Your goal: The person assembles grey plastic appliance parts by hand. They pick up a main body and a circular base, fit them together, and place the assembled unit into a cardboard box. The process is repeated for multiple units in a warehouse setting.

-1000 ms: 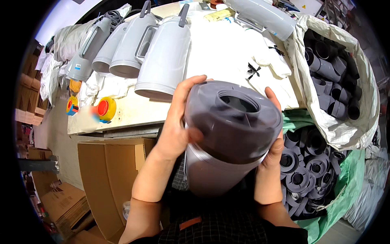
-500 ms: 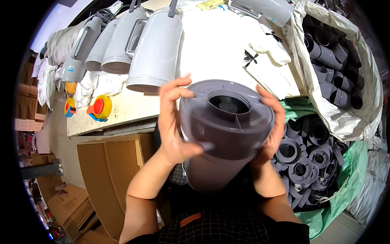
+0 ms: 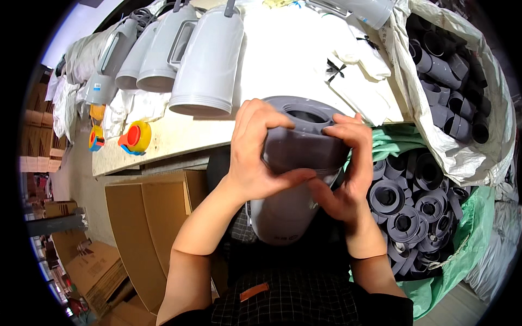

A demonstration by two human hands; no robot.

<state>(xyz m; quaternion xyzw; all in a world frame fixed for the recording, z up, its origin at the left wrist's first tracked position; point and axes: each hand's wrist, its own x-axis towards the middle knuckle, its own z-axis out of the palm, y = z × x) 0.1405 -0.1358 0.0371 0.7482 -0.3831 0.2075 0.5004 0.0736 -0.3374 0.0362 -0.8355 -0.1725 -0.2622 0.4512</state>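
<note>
In front of my lap stands a light grey plastic cylinder (image 3: pixel 283 214), tilted slightly, its upper end covered by a dark grey round end cap (image 3: pixel 302 145) with a threaded hole. My left hand (image 3: pixel 255 152) wraps the cap's left side, fingers over the top and thumb across the front. From the right, my right hand (image 3: pixel 349 165) grips the same cap, its fingertips on the upper rim and its thumb low at the front. Both thumbs nearly meet where cap and cylinder join. The cylinder's lower end is partly lost against my dark clothing.
Several grey cylindrical housings with handles (image 3: pixel 206 65) lie on the worktable (image 3: pixel 157 146) at the left, near a yellow-and-red tape dispenser (image 3: pixel 137 138). At right, a white sack (image 3: pixel 402 70) holds dark tubes, above a green sack (image 3: pixel 467 239) of dark caps. A cardboard box (image 3: pixel 147 228) stands lower left.
My hands have drawn closer together around the cap, the right one moving inward and over its rim. The cap and cylinder have tipped and stand more upright.
</note>
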